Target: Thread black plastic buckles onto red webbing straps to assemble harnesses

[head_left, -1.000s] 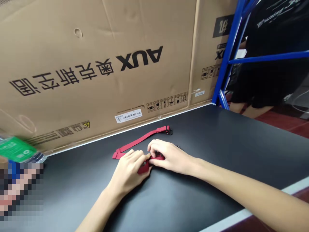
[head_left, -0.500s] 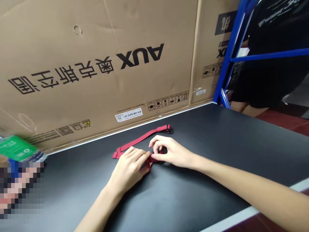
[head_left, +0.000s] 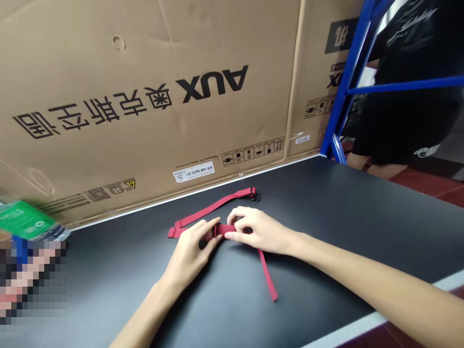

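A red webbing strap (head_left: 209,209) lies bent back on itself on the black tabletop, its far end carrying a dark buckle (head_left: 255,194). Its nearer length runs under both of my hands. My left hand (head_left: 194,246) pinches the strap at a second dark slider (head_left: 216,230) between thumb and fingers. Just to the right, my right hand (head_left: 259,229) grips the red band with thumb and curled fingers. From beneath the right hand a loose strap tail (head_left: 268,278) hangs out toward me on the table. The parts under the fingers are hidden.
Large cardboard boxes (head_left: 145,145) stand along the back edge of the black table (head_left: 344,227). A bottle with a green label (head_left: 27,222) is at the left. Blue metal framing (head_left: 344,82) rises at the right, with a person in black (head_left: 413,96) behind it.
A strap tail now shows below my right hand, where none was visible before. The red loop by my left thumb is gone from sight, and the slider there has come into view.
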`<action>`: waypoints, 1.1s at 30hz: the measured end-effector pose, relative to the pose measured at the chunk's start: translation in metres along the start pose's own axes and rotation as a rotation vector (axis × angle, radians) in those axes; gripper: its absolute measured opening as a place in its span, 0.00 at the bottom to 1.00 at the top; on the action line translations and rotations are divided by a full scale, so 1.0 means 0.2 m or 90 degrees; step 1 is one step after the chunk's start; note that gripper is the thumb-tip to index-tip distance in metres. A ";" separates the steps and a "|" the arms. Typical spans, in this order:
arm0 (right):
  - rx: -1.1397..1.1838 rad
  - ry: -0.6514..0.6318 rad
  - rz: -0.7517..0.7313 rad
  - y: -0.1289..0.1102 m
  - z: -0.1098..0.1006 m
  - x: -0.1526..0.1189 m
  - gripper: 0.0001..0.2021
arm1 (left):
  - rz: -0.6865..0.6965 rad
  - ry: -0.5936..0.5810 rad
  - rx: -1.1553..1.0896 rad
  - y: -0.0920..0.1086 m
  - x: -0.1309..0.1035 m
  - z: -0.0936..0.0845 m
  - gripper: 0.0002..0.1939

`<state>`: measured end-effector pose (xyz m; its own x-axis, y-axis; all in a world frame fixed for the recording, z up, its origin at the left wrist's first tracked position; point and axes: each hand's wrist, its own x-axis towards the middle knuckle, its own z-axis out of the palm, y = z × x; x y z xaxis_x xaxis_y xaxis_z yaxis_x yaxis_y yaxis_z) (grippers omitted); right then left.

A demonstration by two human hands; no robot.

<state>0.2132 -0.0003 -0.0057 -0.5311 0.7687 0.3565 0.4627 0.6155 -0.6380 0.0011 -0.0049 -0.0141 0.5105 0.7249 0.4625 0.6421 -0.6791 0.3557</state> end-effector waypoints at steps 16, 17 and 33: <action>-0.500 0.025 -0.074 -0.09 0.14 0.02 0.19 | 0.075 0.065 0.273 0.16 -0.01 0.06 0.17; -0.516 0.021 -0.078 -0.09 0.14 0.02 0.18 | 0.087 0.064 0.285 0.17 -0.01 0.05 0.17; -0.520 -0.032 -0.104 -0.09 0.12 0.03 0.06 | 0.205 0.143 0.406 0.19 0.03 -0.02 0.18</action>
<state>0.1844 -0.0106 -0.0070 -0.6584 0.6621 0.3579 0.7359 0.6661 0.1215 0.0272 -0.0277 0.0048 0.6442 0.4143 0.6429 0.7225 -0.6053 -0.3339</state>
